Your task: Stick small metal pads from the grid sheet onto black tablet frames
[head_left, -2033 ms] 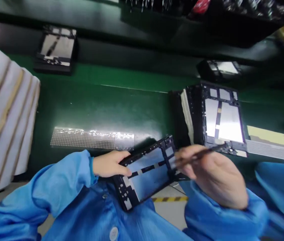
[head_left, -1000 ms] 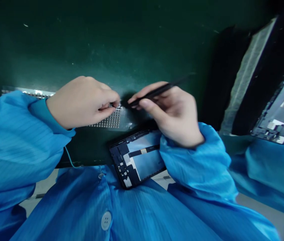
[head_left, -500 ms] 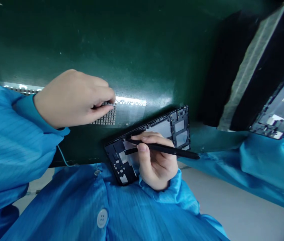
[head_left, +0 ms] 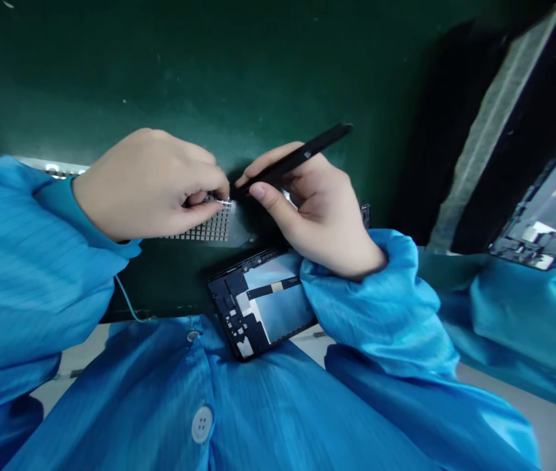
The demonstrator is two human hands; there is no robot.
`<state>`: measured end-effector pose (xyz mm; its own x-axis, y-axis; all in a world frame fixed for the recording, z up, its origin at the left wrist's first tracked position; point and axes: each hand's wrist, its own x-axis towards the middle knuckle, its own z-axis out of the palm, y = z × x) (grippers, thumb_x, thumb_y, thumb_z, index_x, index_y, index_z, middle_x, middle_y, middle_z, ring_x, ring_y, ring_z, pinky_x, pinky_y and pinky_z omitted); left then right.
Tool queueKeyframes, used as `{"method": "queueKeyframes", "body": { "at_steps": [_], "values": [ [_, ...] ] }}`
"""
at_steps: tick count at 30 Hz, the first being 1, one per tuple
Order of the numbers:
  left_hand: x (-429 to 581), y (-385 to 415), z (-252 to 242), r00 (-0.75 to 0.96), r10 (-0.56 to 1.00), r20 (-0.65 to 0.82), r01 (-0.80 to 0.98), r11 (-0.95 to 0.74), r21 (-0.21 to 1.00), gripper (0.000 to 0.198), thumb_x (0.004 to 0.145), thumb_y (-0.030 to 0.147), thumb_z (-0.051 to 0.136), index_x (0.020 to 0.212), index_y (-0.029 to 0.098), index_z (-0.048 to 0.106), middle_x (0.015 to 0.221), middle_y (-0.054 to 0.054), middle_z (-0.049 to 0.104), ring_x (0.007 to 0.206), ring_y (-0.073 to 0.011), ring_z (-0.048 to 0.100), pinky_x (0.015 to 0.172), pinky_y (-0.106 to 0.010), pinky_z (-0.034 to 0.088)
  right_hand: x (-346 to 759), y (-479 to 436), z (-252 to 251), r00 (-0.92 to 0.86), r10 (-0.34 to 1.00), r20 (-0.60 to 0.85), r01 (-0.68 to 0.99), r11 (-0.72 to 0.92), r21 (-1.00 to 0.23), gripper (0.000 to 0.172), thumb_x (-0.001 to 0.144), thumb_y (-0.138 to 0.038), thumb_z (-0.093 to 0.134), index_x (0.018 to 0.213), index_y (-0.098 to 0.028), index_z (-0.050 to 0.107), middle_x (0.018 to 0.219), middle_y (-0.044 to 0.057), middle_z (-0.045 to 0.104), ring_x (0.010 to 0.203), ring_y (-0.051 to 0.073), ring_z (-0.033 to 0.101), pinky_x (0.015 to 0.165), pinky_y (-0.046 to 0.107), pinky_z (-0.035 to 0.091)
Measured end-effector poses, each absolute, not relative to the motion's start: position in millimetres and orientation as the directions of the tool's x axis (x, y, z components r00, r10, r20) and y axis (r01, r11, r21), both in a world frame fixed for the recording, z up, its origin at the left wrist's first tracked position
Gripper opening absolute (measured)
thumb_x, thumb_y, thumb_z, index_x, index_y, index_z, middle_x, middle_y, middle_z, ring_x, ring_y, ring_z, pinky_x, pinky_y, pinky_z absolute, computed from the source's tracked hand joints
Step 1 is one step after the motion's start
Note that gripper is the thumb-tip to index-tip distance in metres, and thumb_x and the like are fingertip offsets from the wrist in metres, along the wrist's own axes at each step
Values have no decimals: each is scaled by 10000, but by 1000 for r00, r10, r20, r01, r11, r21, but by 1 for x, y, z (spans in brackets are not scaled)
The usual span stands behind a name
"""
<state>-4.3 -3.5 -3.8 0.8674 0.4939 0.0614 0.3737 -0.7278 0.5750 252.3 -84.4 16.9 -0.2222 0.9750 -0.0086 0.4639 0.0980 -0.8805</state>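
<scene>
My left hand [head_left: 145, 184] is closed in a tight pinch, thumb and forefinger on a small silver piece [head_left: 225, 203] at the edge of a perforated metal sheet [head_left: 204, 229]. My right hand [head_left: 320, 212] is closed around black tweezers [head_left: 302, 156], their tips just beside my left fingertips; I can't tell if they touch the piece (it's too small to see clearly). Below my hands, a black tablet frame [head_left: 253, 307] lies at the edge of the green bench mat [head_left: 160, 65], against my blue smock [head_left: 111, 399]. Its long axis slants up to the right, and my right sleeve covers its far end. I can read no brand or label.
</scene>
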Motion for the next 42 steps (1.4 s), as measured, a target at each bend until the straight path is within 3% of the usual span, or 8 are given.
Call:
{"method": "queueKeyframes", "body": {
  "at_steps": [5, 12, 17, 21, 30, 35, 38, 42],
  "values": [
    [-1, -4, 5, 869, 495, 12, 428, -763, 484, 400, 1098, 374, 465, 1077, 257, 847, 815, -9, 729, 750, -170, 639, 761, -322, 446, 252, -83, 8, -239, 970, 44, 450, 151, -880, 288, 1102, -544, 733, 1190, -272, 769, 1183, 61, 861, 1099, 254, 835, 1032, 426, 715],
    [0, -4, 6, 851, 524, -32, 478, -748, 460, 362, 1066, 405, 514, 1121, 288, 852, 842, -15, 760, 777, -204, 686, 735, -340, 408, 254, -80, 13, -270, 961, 54, 435, 172, -884, 187, 1099, -467, 756, 1123, -282, 764, 1133, 54, 861, 1050, 252, 837, 993, 437, 726],
    [-3, -5, 6, 849, 527, -31, 480, -747, 460, 414, 1085, 433, 439, 1117, 306, 832, 891, -8, 793, 796, -207, 706, 683, -352, 369, 244, -141, 16, 119, 985, 121, 273, 85, -958, 116, 1133, -403, 708, 1170, -299, 745, 1040, 19, 810, 912, 213, 812, 818, 407, 714],
    [-2, -5, 6, 853, 522, -1, 461, -752, 471, 457, 1096, 449, 401, 1102, 289, 829, 891, -7, 795, 786, -204, 693, 680, -354, 381, 226, -198, 6, 340, 905, 255, 332, 139, -933, 110, 1102, -246, 709, 1204, -268, 745, 1003, 45, 791, 952, 221, 792, 894, 436, 700],
    [-2, -7, 13, 854, 519, -32, 475, -754, 453, 497, 1137, 451, 387, 1145, 237, 835, 914, -18, 783, 808, -176, 672, 704, -320, 381, 220, -205, -1, 262, 923, 282, 409, 158, -899, 236, 1064, -96, 683, 1253, -234, 711, 1071, 76, 827, 1033, 215, 811, 920, 420, 719],
    [-2, -6, 8, 838, 545, -26, 500, -749, 434, 579, 1114, 538, 328, 1127, 274, 844, 915, -29, 803, 830, -204, 714, 742, -350, 455, 223, -206, 19, 128, 945, 300, 557, 182, -810, 355, 1002, -32, 724, 1297, -226, 698, 1138, 95, 830, 1093, 238, 826, 954, 447, 723],
    [-1, -4, 6, 842, 540, -10, 489, -754, 438, 562, 1088, 530, 330, 1111, 303, 844, 891, -26, 799, 827, -209, 735, 729, -357, 470, 233, -178, 34, 84, 969, 230, 544, 149, -826, 260, 1050, -102, 728, 1272, -238, 720, 1159, 77, 850, 1091, 238, 847, 957, 438, 721],
    [1, -3, 8, 850, 525, -45, 490, -756, 435, 523, 1095, 509, 363, 1136, 298, 840, 853, -20, 772, 792, -197, 704, 721, -333, 460, 249, -114, 28, -146, 983, 114, 474, 171, -864, 119, 1108, -330, 756, 1211, -273, 740, 1188, 50, 861, 1127, 234, 843, 1044, 431, 710]
  ]
}}
